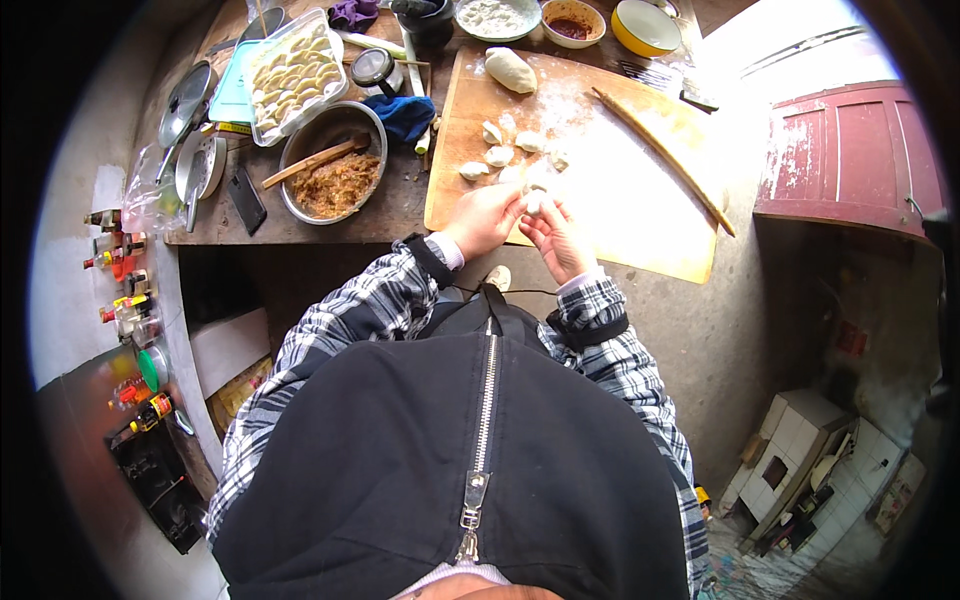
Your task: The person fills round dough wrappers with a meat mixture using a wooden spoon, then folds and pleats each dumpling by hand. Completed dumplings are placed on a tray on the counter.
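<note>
Above the near edge of the wooden board (457, 112), my right hand (564, 244) pinches a small piece of dough (535, 201) at its fingertips. My left hand (480, 217) has curled fingers right against the left side of that piece; whether they grip it is hidden. Just beyond my hands lie several small dough lumps (499, 156). Farther back on the floured board rests a larger oblong of dough (511, 70). A thin wooden rolling pin (664, 157) lies slantwise on the right part of the board, which is washed out by bright light.
Left of the board stands a metal bowl of filling (334, 184) with a wooden spatula (315, 161). Behind it is a plastic box of dumplings (296, 75). A phone (246, 201) lies near the table's front edge. Bowls of flour (499, 16) and red sauce (571, 26) stand at the back.
</note>
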### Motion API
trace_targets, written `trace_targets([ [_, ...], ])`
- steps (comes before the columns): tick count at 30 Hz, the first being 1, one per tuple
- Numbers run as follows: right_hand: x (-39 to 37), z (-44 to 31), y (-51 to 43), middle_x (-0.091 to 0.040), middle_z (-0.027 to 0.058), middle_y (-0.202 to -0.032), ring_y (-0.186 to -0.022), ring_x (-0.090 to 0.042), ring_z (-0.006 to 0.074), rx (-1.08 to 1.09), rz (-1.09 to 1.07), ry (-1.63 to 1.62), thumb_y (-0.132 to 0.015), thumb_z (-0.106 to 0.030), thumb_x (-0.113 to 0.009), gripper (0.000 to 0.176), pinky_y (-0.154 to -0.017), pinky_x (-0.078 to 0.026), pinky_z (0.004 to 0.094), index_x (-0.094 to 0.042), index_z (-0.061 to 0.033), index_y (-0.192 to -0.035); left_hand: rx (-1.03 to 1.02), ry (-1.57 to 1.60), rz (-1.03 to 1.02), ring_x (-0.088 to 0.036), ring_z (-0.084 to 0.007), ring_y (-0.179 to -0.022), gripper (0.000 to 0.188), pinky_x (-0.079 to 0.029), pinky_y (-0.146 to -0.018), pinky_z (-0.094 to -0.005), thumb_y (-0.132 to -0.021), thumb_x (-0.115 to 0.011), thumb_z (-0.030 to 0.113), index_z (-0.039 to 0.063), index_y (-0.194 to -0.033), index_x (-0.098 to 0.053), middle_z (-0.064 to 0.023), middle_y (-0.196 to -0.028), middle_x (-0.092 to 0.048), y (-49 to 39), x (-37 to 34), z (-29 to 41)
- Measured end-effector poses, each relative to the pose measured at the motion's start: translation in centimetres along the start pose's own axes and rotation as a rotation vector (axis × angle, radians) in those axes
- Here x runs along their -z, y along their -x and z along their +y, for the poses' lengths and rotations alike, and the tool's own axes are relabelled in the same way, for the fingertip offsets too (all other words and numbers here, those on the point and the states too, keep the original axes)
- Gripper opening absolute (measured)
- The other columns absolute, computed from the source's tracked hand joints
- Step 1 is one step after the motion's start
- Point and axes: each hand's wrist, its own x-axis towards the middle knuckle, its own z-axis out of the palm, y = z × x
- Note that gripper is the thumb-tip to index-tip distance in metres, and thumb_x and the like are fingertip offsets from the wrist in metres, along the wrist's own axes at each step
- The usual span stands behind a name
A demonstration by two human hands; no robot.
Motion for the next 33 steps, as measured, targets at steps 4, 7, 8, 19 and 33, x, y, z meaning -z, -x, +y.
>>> trace_targets([
  [4, 1.0, 0.3, -0.6, -0.067, 0.0063, -0.106, -0.090, -0.067, 0.0168, 0.005, -0.083, 0.066, -0.101, -0.017, -0.063, 0.031, -0.083, -0.058, 0.0325, -0.054, -0.0056, -0.128, 0.014, 0.049, -0.055, -0.063, -0.0373, -0.078, 0.018, -0.049, -0.066, -0.0425, -0.098, -0.059, 0.022, 0.005, -0.094, -0.061, -0.0180, -0.083, -0.063, 0.0, 0.4, -0.4],
  [7, 1.4, 0.9, -1.2, -0.066, 0.0071, -0.100, -0.082, -0.065, 0.0126, 0.138, -0.075, 0.525, -0.098, -0.011, -0.064, 0.037, -0.075, -0.056, 0.0290, -0.049, -0.0011, -0.131, -0.007, 0.096, 0.093, -0.064, -0.0327, -0.078, 0.020, -0.051, -0.069, -0.0387, -0.096, -0.063, 0.024, 0.004, -0.096, -0.064, -0.0157, -0.084, -0.063, -0.1, 0.9, -0.7],
  [8, 1.3, 0.9, -1.2, -0.066, 0.0072, -0.101, -0.083, -0.064, 0.0117, 0.168, -0.161, 0.558, -0.098, -0.007, -0.063, 0.038, -0.074, -0.055, 0.0276, -0.048, -0.0009, -0.133, 0.053, 0.125, 0.018, -0.064, -0.0297, -0.078, 0.018, -0.051, -0.069, -0.0386, -0.092, -0.067, 0.023, 0.005, -0.097, -0.065, -0.0136, -0.086, -0.064, 0.1, 1.3, -0.7],
  [19, -8.2, 1.7, 0.0, -0.066, 0.0087, -0.112, -0.090, -0.066, 0.0138, 0.006, -0.542, 0.538, -0.098, -0.007, -0.064, 0.039, -0.077, -0.056, 0.0263, -0.048, -0.0001, -0.134, -0.054, -0.032, 0.220, -0.064, -0.0326, -0.082, 0.011, -0.051, -0.073, -0.0402, -0.084, -0.073, 0.012, 0.005, -0.088, -0.065, -0.0121, -0.086, -0.064, 6.6, 11.8, -0.1],
  [33, -31.8, 11.4, -13.8, -0.056, 0.0316, -0.131, -0.116, -0.061, 0.0424, -0.296, -0.033, -0.032, -0.101, -0.010, -0.058, 0.040, -0.100, -0.056, 0.0440, -0.040, 0.0110, -0.129, 0.047, 0.112, 0.599, -0.059, -0.0168, -0.078, 0.007, -0.048, -0.069, -0.0276, -0.089, -0.069, 0.002, 0.001, -0.091, -0.062, -0.0071, -0.091, -0.060, 18.2, 36.2, -7.5],
])
